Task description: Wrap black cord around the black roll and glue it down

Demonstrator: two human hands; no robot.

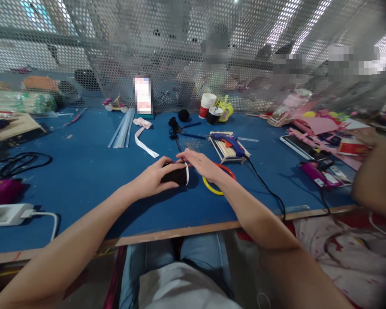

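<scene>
A paper cup wrapped in black yarn lies on its side, its white rim facing right. My left hand is closed around the cup from the left, thumb on the near side and fingers over the top. At the rim, my right hand has its fingers drawn together on the strand of black yarn, which runs back to a small black bundle; the fingertips are partly hidden. Under the right wrist lie a red ring and a yellow ring.
A blue glue gun rests on a small stick rack, its cord crossing the table edge. Behind are blue-handled scissors, a black ball, stacked cups, white ribbon and glue sticks. A co-worker's arm is at right.
</scene>
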